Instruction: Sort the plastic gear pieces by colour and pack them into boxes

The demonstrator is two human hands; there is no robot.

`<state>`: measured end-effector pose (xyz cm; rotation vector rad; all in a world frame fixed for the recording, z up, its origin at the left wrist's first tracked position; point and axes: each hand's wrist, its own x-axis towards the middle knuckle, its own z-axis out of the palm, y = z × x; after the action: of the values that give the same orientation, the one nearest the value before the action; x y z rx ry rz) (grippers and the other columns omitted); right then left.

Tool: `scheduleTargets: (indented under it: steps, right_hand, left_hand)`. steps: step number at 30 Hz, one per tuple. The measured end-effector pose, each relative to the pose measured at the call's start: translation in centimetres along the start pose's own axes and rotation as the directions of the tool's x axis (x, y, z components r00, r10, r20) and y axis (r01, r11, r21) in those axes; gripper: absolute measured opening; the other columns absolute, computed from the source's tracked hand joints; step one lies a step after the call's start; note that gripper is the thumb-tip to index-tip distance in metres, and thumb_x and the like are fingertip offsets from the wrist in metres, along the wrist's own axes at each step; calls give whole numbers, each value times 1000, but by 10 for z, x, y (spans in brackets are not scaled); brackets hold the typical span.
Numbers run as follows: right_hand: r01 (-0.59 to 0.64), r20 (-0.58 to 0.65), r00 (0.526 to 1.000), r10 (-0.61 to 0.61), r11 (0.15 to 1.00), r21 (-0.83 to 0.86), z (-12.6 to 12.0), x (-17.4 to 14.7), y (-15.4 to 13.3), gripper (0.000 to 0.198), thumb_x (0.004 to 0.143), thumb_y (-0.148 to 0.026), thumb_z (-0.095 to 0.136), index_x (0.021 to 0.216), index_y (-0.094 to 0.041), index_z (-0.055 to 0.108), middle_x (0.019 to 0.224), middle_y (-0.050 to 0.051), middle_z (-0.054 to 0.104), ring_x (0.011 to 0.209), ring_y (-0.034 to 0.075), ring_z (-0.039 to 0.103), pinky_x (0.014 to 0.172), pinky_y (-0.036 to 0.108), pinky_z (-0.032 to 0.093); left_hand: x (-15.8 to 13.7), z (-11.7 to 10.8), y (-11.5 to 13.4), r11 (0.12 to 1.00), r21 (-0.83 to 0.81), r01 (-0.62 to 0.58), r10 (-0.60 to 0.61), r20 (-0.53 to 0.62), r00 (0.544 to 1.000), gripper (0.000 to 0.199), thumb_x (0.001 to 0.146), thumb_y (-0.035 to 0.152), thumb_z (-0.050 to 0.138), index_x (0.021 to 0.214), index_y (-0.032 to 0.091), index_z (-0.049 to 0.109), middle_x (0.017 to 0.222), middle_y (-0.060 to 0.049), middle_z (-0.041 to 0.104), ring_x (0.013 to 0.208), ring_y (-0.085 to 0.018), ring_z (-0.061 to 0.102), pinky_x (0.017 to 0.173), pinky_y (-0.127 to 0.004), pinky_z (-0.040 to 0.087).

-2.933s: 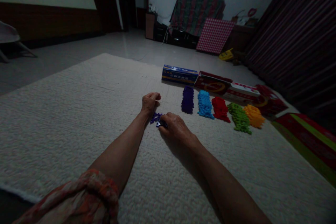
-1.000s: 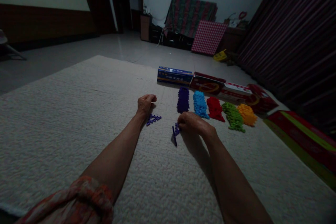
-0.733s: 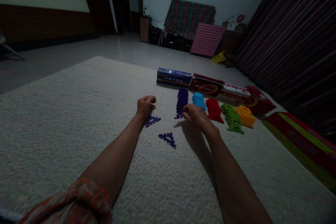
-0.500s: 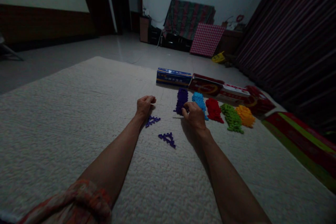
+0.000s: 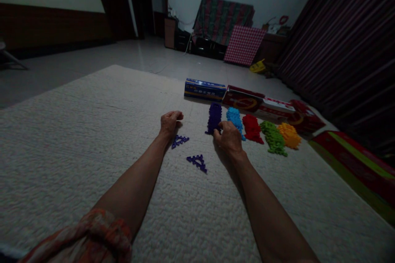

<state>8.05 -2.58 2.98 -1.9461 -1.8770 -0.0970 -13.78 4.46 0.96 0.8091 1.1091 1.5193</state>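
Note:
My left hand (image 5: 169, 123) rests on the cream quilted mat with its fingers curled together, and nothing shows in them. Just below it lies a purple toothed triangle piece (image 5: 179, 141) with an open middle. A second purple triangle piece (image 5: 198, 162) lies nearer to me. At the near end of a stack of purple pieces (image 5: 214, 117) is my right hand (image 5: 228, 136). Its thumb and fingers are bent together by the stack's corner, and what they pinch, if anything, is hidden. Behind that hand lies a light blue pile of pieces (image 5: 235, 118), partly covered.
Rightward lie a red pile (image 5: 252, 128), a green pile (image 5: 273, 137) and an orange pile (image 5: 289, 134). Behind them stand a blue box (image 5: 205, 89) and dark red boxes (image 5: 245, 98). A red-and-green box (image 5: 354, 164) borders the quilted mat (image 5: 92, 131) at right.
My right hand's fingertips have drawn slightly toward me and closer together at the purple stack's near end. My left hand and the two loose triangles stay in place. The view shifts slightly.

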Motion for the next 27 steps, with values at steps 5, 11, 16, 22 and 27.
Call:
scheduleTargets:
  steps: [5,11,16,22,27]
  right_hand:
    - [196,34,979,-202,972,127,-1,-3,-14,17,91,-17,56,101,-16,70,105,14,68,102,27,62,92,37,45]
    - [406,138,844,-519,785,467,11,-15,-45,21,91,-10,58,105,-19,71,115,10,70,105,20,65,95,33,49]
    - [564,181,703,-688,694,449,13,-16,-78,30,89,-10,64,118,-15,70,130,14,68,118,25,61,103,38,47]
    - [668,317,617,-720,693,272,14,-15,-101,28,97,-9,52,110,-23,73,115,7,72,104,23,60,92,39,47]
    - [634,258,698,-668,744,212,16,-17,-91,24,93,-9,53,105,-20,71,108,10,68,94,22,58,85,35,47]
  left_hand:
    - [5,-5,3,997,-70,29,-30,-24,999,24,60,36,73,71,17,66,73,-6,69,70,-17,65,55,-25,44]
    - [12,-12,8,964,-246,106,-128,-77,989,18,63,32,72,72,20,63,71,-3,70,73,-18,69,70,-30,49]
    - [12,-10,11,911,-384,153,-195,-74,978,5,70,23,67,70,19,64,67,-2,69,68,-14,67,70,-28,48]
    - [13,-11,12,892,-417,174,-219,-62,974,6,75,20,65,69,18,66,67,-2,69,68,-14,67,70,-27,48]
    - [13,-12,11,893,-416,174,-215,-55,975,5,73,21,68,69,18,66,67,-1,70,68,-14,68,69,-27,49]
